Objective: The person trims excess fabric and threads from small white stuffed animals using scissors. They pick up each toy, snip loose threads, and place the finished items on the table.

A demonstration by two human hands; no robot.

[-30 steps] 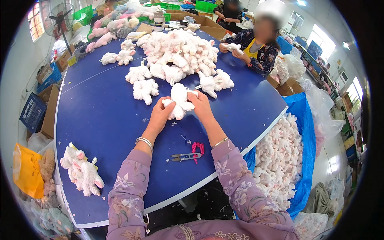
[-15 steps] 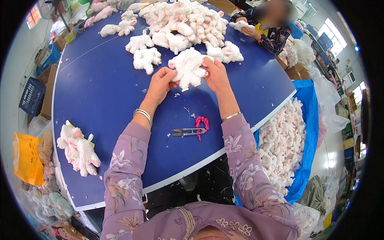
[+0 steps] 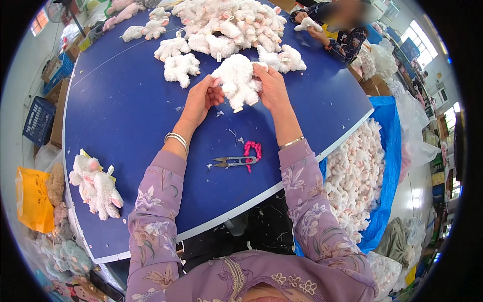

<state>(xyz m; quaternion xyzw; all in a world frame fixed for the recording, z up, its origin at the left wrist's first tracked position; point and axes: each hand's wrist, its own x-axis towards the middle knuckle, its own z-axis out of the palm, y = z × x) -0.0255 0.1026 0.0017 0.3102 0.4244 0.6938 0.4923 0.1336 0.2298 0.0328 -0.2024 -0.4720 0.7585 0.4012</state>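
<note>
Between my two hands hangs a white fluffy plush toy skin (image 3: 236, 83), lifted a little over the blue table. My left hand (image 3: 204, 98) pinches it by its left edge, with thumb and fingers closed. At its upper right, my right hand (image 3: 270, 86) grips the plush between thumb and fingers. Below my hands lie small metal thread snips (image 3: 234, 161) with a pink braided loop (image 3: 253, 151) tied to them. A heap of similar white plush pieces (image 3: 236, 25) covers the far side of the table, and a few single ones (image 3: 181, 69) lie nearer me.
Two white plush pieces (image 3: 95, 186) lie near the table's left edge. A blue sack (image 3: 387, 151) full of small white plush pieces stands right of the table. Across at the far right, a co-worker's hands (image 3: 314, 31) hold a white piece. Blue crates (image 3: 39, 121) stand at left.
The plush piece between my hands has been turned, so its body now hangs more upright. Some fingers of my left hand have loosened. The co-worker's piece has tilted.
</note>
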